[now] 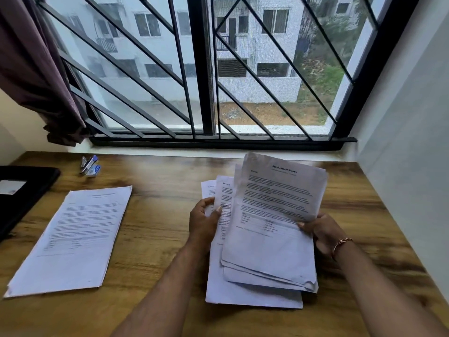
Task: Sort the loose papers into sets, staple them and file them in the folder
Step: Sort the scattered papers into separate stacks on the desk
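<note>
We find the loose papers (257, 268) at lower centre-right of the frame, held fanned in both hands above the wooden table (158, 215). Their long axis runs from the bottom of the frame towards the top, with the heading ends pointing at the window (206, 69). The top sheet (279, 203) leans slightly to the right, and its title reads "Sample Health Report".

The left hand (205, 222) grips the fan's left edge, thumb on the front, fingers curled behind. The right hand (323, 232), with a bracelet (342, 242) at the wrist, pinches the right edge of the top sheet under the thumb. Its remaining fingers are hidden behind the paper.

A second set of papers (73, 237) lies flat at lower left, its long axis running diagonally from lower left to upper right, heading end uppermost.

The black folder (21, 190) is cut off by the left edge. The stapler (88, 164), at upper left of the table, is small and indistinct beside a blue box (95, 170). Body text is blurred throughout. The lower sheets are largely covered, and we cannot tell whether the fan's bottom edge touches the table.
</note>
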